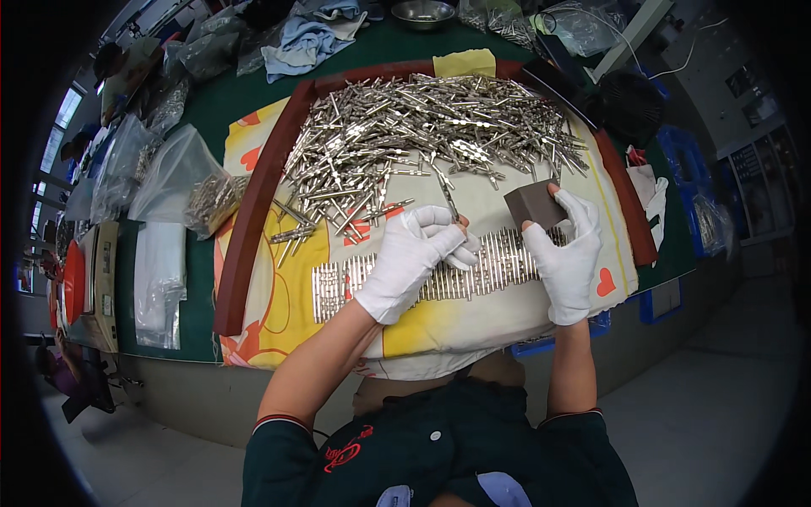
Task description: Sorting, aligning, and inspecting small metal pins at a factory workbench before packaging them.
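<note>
My left hand, in a white glove with bare fingertips, pinches a slim, stepped metal pin that points up toward the pile. Gloved the same way, my right hand grips a dark brown block that looks like a sanding sponge. Pin and block are apart. Under and between both hands, a row of similar metal pins lies side by side on the patterned cloth. Beyond them spreads a large loose heap of shiny metal pins.
A dark red wooden frame borders the cloth on the left, back and right. To the left lie plastic bags of parts and flat clear bags. A black fan stands at the back right; a metal bowl sits farthest back.
</note>
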`<state>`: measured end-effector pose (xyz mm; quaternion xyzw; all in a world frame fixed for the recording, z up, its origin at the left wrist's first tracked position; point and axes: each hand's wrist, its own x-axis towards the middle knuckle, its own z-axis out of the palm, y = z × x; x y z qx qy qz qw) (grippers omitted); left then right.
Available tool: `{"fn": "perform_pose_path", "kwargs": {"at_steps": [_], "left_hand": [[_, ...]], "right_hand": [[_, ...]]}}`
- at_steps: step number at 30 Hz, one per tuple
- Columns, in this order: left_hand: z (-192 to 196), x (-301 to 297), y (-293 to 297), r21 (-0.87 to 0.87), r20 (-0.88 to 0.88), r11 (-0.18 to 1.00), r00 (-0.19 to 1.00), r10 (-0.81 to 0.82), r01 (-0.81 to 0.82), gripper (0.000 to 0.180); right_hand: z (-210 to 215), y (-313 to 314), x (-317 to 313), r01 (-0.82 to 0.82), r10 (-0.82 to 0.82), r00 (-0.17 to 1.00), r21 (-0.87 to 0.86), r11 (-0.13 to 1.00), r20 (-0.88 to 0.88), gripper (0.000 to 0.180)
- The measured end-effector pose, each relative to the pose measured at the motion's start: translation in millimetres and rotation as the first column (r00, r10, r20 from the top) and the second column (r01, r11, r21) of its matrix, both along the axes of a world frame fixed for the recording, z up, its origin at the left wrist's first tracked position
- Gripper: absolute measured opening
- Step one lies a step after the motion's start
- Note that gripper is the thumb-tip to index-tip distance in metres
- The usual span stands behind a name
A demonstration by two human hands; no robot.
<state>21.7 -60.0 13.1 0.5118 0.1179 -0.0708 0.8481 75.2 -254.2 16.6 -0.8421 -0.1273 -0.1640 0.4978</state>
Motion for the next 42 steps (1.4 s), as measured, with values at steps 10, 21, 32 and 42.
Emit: {"fn": "perform_pose_path", "kwargs": {"at_steps": [10, 21, 32, 42], "left_hand": [[-5, -1, -3, 0.082, 0.022, 0.996, 0.999, 0.034, -0.036, 0.013], [2, -6, -10, 0.232, 0.146, 0.969, 0.988, 0.05, -0.083, 0.018], [-4, -1, 2, -0.026, 0.018, 0.998, 0.998, -0.057, 0.057, 0.017], [-2, -1, 1, 0.012, 0.026, 0.994, 0.993, -0.111, 0.111, 0.018]], "right_hand": [[22, 26, -26, -0.247, 0.247, 0.969, -0.011, 0.969, 0.025, 0.055], [28, 29, -30, -0.306, 0.313, 0.949, -0.117, 0.945, 0.04, 0.053], [2, -45, 22, 0.171, -0.172, 0.985, -0.108, 0.979, -0.003, 0.047], [-11, -128, 93, 0.475, -0.311, 0.879, -0.598, 0.646, 0.361, 0.07]]}}
